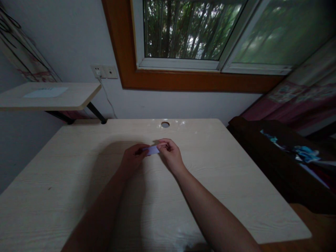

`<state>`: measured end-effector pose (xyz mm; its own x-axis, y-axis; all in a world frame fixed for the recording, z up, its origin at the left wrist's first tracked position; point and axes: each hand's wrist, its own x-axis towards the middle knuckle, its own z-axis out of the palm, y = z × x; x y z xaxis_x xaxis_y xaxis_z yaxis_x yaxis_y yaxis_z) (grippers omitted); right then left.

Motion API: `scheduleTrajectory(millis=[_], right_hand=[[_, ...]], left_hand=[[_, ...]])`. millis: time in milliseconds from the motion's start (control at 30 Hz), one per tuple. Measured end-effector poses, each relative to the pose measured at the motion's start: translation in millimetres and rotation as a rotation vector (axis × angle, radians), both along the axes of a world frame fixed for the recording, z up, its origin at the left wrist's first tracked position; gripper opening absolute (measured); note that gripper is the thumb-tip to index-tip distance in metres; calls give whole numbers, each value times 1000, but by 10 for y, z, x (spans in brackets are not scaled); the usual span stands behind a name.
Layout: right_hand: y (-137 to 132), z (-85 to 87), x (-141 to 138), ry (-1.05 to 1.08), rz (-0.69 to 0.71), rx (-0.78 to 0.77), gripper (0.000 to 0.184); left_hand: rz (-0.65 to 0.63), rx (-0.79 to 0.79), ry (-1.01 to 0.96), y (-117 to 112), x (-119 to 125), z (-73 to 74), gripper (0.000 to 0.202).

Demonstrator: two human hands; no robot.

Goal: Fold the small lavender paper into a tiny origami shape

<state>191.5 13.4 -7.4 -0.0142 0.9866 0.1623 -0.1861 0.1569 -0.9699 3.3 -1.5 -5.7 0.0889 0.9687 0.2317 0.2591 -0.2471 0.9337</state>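
Along the near side of the desk (215, 203), two bare forearms (210, 197) reach forward from the bottom of the view, right one better lit, left one in shade. Broad soft shadow on the wood-grain top beside the left arm. Small dark speck (49, 188) off to the left.

Further up, past mid-desk: left hand (133, 156), thumb and fingers pinching the left end of a small flat lilac piece (153, 150). Right hand (171, 153) at its other end, thumb and fingertips closed on it. Piece held between the two hands, slightly tilted, right end higher; whether it touches the desk, cannot tell. Material unclear.

Beyond the hands, near the far edge, a round hole (165, 124) in the desktop. Far left, raised shelf (84, 92) on black legs, pale sheet (46, 92) lying on it. Right of the desk, dark brown furniture (252, 140) with crumpled blue cloth (306, 153).

At the wall: two sockets (110, 72), white cord (107, 95) plugged into the left one. Window (181, 63) in an orange-brown frame (194, 80), patterned curtain (312, 91) to its right. Farthest out, slim trunks and green leaves behind glass.
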Motion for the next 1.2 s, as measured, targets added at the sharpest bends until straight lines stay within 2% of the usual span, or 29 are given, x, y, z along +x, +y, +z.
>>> scheduleTrajectory(millis=[267, 600, 867, 1200], right_hand=[[10, -14, -14, 30, 3, 5, 25], [-37, -10, 2, -195, 73, 58, 17], [-29, -36, 5, -210, 64, 51, 16], [-41, -9, -8, -201, 88, 33, 18]], left_hand=[[10, -20, -7, 16, -9, -16, 25], [23, 11, 50, -1, -15, 2, 25], [24, -35, -82, 18, -10, -39, 26], [55, -34, -48, 17, -21, -37, 26]])
